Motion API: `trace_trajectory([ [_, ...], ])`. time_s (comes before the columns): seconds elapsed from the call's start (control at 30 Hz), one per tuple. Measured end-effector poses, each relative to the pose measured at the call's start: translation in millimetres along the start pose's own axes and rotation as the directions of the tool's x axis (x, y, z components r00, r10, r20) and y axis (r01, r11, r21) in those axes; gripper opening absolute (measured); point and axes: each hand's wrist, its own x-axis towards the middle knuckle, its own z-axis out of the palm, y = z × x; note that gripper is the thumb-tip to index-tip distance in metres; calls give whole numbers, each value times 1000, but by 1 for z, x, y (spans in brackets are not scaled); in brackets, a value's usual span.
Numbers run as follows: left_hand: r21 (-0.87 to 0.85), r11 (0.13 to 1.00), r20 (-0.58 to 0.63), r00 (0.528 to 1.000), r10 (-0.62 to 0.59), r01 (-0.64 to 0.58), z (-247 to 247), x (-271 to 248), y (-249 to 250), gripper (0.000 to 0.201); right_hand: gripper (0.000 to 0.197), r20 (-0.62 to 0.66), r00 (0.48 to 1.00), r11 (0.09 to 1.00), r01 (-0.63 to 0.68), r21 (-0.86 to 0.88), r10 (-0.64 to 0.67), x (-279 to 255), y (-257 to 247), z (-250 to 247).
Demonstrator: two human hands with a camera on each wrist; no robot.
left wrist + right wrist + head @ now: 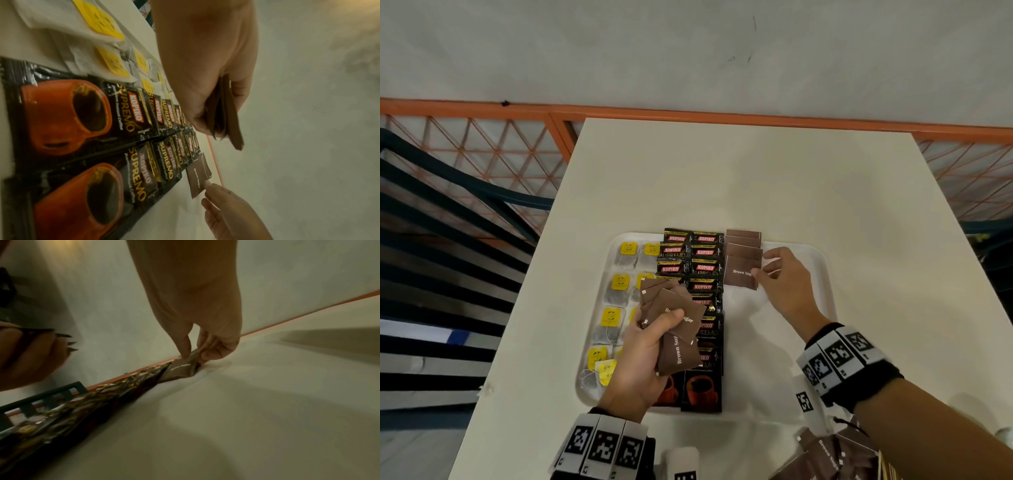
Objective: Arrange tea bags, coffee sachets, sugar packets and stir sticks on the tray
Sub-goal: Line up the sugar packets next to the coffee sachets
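Right hand [782, 277] first: thumb and fingertips pinch the near edge of a brown sugar packet [741, 272], which I'm setting at the front of the brown column on the tray [822, 270], just beside the coffee sachets [705, 260]. To lay it well, I'd square its long edge against the sachets, overlap the packet behind evenly, press it flat, then let go. Left hand [643, 353] clutches a fanned stack of sugar packets [671, 318] above the tea bags [619, 284], ready to feed the next
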Motion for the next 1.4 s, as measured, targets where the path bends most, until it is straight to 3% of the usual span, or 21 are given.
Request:
trace_trajectory([
  [0.07, 27, 999, 5, 1000, 24, -24, 3, 0, 0, 48, 17, 31, 998, 999, 47, -3, -47, -9, -9, 0],
  [0.17, 79, 996, 11, 999, 51, -51, 8, 0, 0, 50, 18, 233, 969, 996, 91, -4, -87, -31, -28, 0],
  [0.27, 110, 992, 9, 998, 62, -62, 10, 1, -2, 47, 31, 486, 871, 995, 15, 103, -64, -52, -46, 0],
  [0.37, 115, 991, 11, 998, 63, -64, 11, 0, -4, 46, 19, 588, 803, 971, -54, 233, -97, -62, -49, 3],
  [0.63, 111, 993, -53, 997, 52, -46, 3, 5, -8, 44, 15, 496, 865, 950, -87, 298, -77, -63, -42, 1],
  [0.8, 122, 990, -54, 996, 70, -63, 3, 5, -10, 41, 16, 510, 859, 879, -202, 431, -53, -68, -38, 1],
  [1.03, 95, 995, 47, 999, 6, -11, -3, 2, -3, 22, 17, 296, 952, 812, -234, 534, 79, -42, -19, -12],
  [1.2, 77, 997, 86, 996, -27, 21, -9, 2, -1, 23, 16, 144, 968, 856, -250, 453, 207, -20, 2, -15],
  [1.4, 74, 997, 46, 999, -26, 23, -6, 4, 0, 42, 17, 106, 978, 940, -204, 273, 181, -11, 10, -5],
])
